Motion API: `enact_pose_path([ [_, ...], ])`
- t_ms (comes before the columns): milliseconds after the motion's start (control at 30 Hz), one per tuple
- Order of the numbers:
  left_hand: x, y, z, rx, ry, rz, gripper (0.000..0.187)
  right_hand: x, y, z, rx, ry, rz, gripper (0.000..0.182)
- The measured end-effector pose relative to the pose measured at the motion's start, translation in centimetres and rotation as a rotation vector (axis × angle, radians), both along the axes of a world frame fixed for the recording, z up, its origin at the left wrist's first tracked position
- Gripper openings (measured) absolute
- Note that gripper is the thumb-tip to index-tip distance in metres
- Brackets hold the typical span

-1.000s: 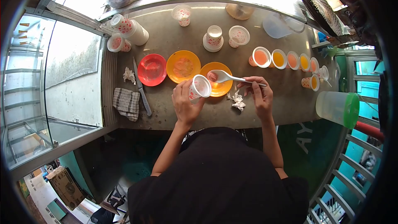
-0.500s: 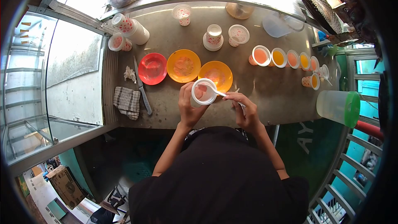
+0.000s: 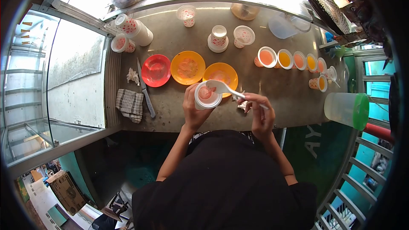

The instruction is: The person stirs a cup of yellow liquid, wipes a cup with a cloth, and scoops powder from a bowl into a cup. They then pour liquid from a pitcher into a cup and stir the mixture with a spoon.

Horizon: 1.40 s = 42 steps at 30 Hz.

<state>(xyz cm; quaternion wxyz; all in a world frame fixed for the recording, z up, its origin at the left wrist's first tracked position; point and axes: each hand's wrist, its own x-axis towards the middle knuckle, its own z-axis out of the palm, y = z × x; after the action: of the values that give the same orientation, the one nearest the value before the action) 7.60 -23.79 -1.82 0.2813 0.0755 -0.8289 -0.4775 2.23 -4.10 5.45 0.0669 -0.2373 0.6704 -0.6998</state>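
Observation:
My left hand point(image 3: 194, 110) is wrapped round a white plastic cup point(image 3: 208, 102) with pinkish stuff inside, tilted toward me. In my right hand point(image 3: 260, 115) is the handle of a white spoon point(image 3: 228, 88). The spoon's bowl sits at the cup's far rim with a bit of pink stuff on it. Just beyond the cup lie an orange plate point(image 3: 232, 74), a second orange plate point(image 3: 187, 55) and a red plate point(image 3: 157, 70), each with pinkish residue. Crumpled white scraps point(image 3: 243, 105) lie under my right hand.
Left of the plates are a knife point(image 3: 147, 98) and a checked cloth point(image 3: 130, 104). Several filled cups point(image 3: 267, 57) line the right side, near a green-lidded container point(image 3: 341, 108). Stacked cups point(image 3: 140, 34) stand back left; more cups point(image 3: 219, 40) are at the back middle.
The spoon has come up out of the cup to its rim, now carrying a pink bit. My right hand has shifted slightly right. My left hand keeps its hold on the cup.

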Motion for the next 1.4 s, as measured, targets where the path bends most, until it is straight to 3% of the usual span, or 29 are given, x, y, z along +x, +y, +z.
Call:
enact_pose_path([
  [33,0.1,-0.1,-0.1,-0.008,0.003,0.0,0.057,0.0,0.0,-0.1,0.0,0.0,0.001,0.02],
  [100,0.5,-0.8,0.0,-0.031,-0.031,0.016,0.056,-0.2,-0.1,-0.4,-0.137,-0.338,-0.147,0.022],
  [200,1.4,-2.9,-0.1,-0.131,-0.08,0.053,0.054,-0.7,0.1,-2.4,-0.088,-0.387,-0.274,0.026],
  [233,1.7,-3.6,0.1,-0.202,-0.109,0.107,0.053,-0.9,0.6,-3.6,0.081,-0.252,-0.255,0.02],
  [267,1.9,-4.0,0.2,-0.272,-0.138,0.162,0.052,-1.4,1.1,-4.2,0.081,-0.252,-0.257,0.02],
  [300,2.0,-4.4,0.1,-0.273,-0.138,0.164,0.052,-2.1,1.3,-4.5,0.352,0.17,-0.128,0.021],
  [333,2.0,-4.7,0.0,-0.16,-0.121,0.189,0.054,-2.3,1.4,-4.9,0.611,0.593,0.011,0.025],
  [400,2.0,-5.0,-0.3,-0.05,-0.102,0.217,0.055,-1.8,1.3,-5.3,0.589,0.55,0.016,0.035],
  [500,1.4,-4.3,-0.4,0.874,-0.018,0.235,0.053,-1.6,1.2,-5.4,0.588,0.688,-0.089,0.035],
  [533,1.4,-3.9,-0.1,0.875,-0.017,0.233,0.053,-1.7,1.0,-5.5,0.621,0.651,-0.064,0.036],
  [600,1.6,-3.1,0.6,0.156,-0.015,0.198,0.049,-1.9,0.9,-5.9,0.65,0.617,-0.042,0.037],
  [667,1.6,-2.2,-0.2,0.178,-0.029,0.151,0.051,-2.0,1.0,-6.5,0.568,0.59,-0.108,0.037],
  [733,1.6,-1.5,-1.5,0.449,-0.055,0.199,0.054,-2.0,0.8,-6.4,0.533,0.517,-0.114,0.035],
  [767,2.0,-1.5,-1.8,0.324,-0.059,0.181,0.052,-2.1,0.5,-6.4,0.494,0.449,-0.126,0.033],
  [900,2.1,-1.0,-1.4,0.405,-0.164,0.225,0.052,-1.6,-0.1,-7.3,0.38,0.146,-0.133,0.026],
  [1167,2.5,-1.5,0.2,-0.286,-0.41,0.334,0.061,-1.7,-1.5,-9.5,0.311,0.091,-0.208,0.02],
  [1400,2.7,-1.3,-0.1,-0.353,-0.504,0.337,0.062,-0.9,-1.0,-9.3,0.315,-0.09,-0.213,0.018],
])
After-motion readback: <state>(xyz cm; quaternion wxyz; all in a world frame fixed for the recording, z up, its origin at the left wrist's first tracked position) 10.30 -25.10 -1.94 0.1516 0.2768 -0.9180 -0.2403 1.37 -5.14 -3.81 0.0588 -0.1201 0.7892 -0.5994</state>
